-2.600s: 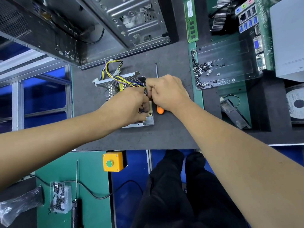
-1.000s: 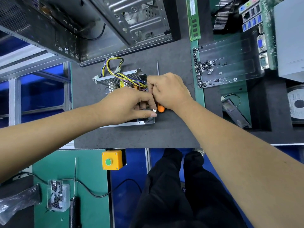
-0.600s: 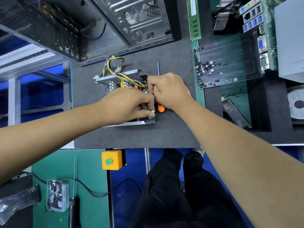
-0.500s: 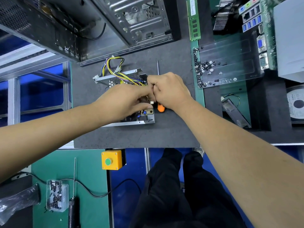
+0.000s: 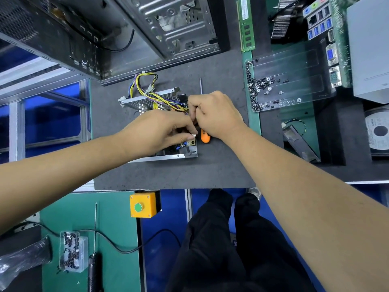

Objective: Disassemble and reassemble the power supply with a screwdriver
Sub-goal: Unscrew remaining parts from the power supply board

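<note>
We saw the left hand (image 5: 160,129) over the open power supply (image 5: 168,123), which sat near the middle of the dark gray mat (image 5: 168,171). Its fingers were curled, and its thumb and fingertip pinched a small white piece (image 5: 194,135) at the right side of the box. The right hand (image 5: 214,114) was right next to it, touching it, with its fingers curled in tight. We could not tell what the right hand held, because the fingers hid it. The screwdriver (image 5: 204,137) lay on the mat under the right hand, with its orange handle sticking out near the wrist and its thin metal tip (image 5: 201,85) sticking out past the knuckles. Yellow, blue and purple wires (image 5: 145,85) came out of the far side of the power supply. To the right, a clear tray (image 5: 294,66) held a pile of small screws (image 5: 257,85) in its left part. Down on the green table (image 5: 109,207) at the left, a small clear box (image 5: 72,251) was full of dark screws, and a black electric screwdriver (image 5: 94,268) lay just beside it.
</note>
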